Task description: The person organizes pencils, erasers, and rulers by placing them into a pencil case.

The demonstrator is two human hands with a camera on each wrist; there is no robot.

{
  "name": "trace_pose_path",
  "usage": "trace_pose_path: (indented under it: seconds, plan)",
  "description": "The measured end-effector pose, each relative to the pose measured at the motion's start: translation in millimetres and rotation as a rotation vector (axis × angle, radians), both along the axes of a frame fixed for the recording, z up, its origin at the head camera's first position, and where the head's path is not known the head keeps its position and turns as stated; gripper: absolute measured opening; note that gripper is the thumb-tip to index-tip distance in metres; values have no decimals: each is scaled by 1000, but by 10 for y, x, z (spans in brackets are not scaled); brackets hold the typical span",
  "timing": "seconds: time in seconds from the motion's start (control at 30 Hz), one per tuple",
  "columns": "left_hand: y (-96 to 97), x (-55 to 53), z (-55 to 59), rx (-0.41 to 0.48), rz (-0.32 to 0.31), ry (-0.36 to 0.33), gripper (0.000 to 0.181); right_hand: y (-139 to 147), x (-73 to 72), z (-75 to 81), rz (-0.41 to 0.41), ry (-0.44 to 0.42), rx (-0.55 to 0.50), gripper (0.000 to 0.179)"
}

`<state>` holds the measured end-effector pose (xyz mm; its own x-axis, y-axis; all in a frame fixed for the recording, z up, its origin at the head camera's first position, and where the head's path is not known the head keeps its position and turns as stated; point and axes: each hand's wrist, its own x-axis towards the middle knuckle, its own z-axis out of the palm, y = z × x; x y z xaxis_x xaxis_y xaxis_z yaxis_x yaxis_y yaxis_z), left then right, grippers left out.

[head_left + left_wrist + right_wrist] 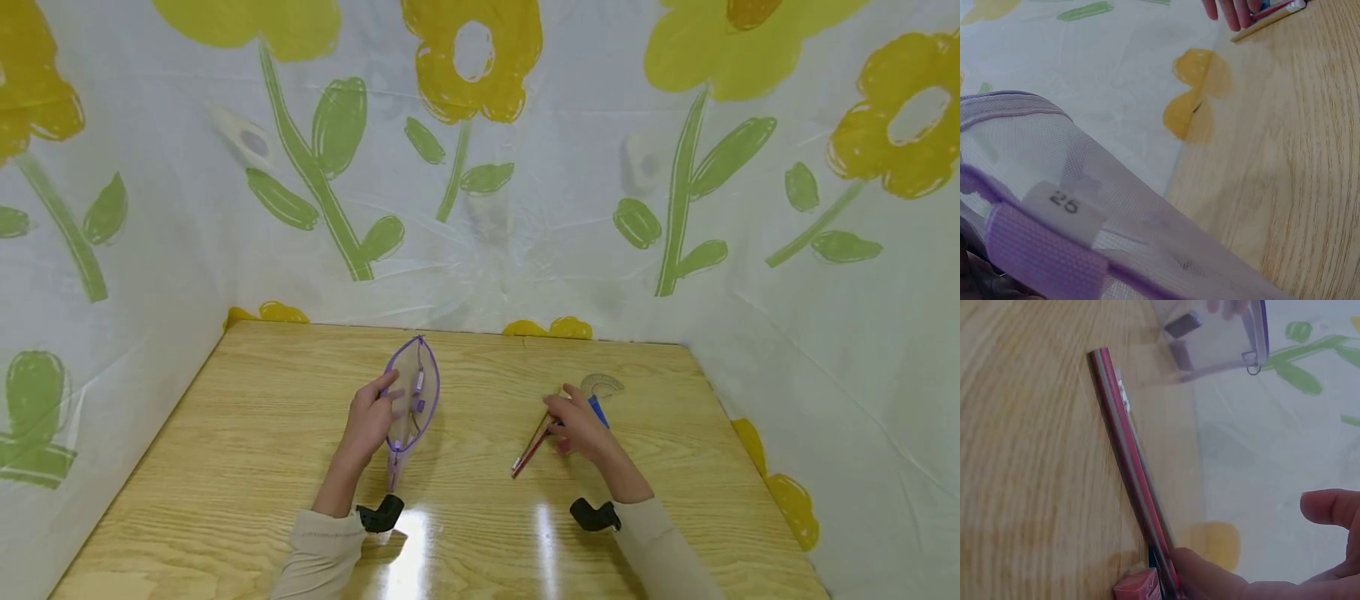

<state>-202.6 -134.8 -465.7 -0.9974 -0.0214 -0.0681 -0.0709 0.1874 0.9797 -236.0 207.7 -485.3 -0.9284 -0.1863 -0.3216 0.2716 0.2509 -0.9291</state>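
My left hand point(369, 419) grips one side of a purple-edged mesh pouch point(432, 417), whose mouth gapes upward. Through the mesh, small purple pieces point(418, 406) show inside. A purple tab and a white size label point(1063, 209) appear close up in the left wrist view. Farther right, my right hand point(581, 423) pinches a pair of pencils point(531, 448) low over the table. One pencil has red and dark stripes point(1124, 437); the other lies mostly behind it. In the right wrist view, one digit point(1332, 507) stands apart from the pencils.
Beyond the right hand lies a clear protractor point(602, 383). A blue object point(598, 411) shows beside that hand, partly covered. Under it is a pink eraser-like block point(1138, 585). Flower-printed white cloth point(495, 250) walls the wooden table point(262, 417) at the back and sides.
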Motion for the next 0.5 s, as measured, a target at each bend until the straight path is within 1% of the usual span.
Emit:
trace_pose_path:
  seconds: [0.1, 0.23, 0.37, 0.43, 0.5]
  plan:
    - [1, -5, 2, 11, -1, -2, 56, -31, -102, -29, 17, 31, 54, 81]
    - [2, -10, 0, 26, 2, -3, 55, -88, -217, -53, 24, 22, 110, 81]
    - [1, -10, -5, 30, 3, -5, 58, -158, -324, -66, -2, -11, 83, 85]
    - [3, -10, -7, 32, 4, -3, 60, -193, -374, -77, -5, 0, 75, 86]
    - [5, -15, -13, 32, 4, 1, 60, -226, -414, -96, -3, 27, 90, 88]
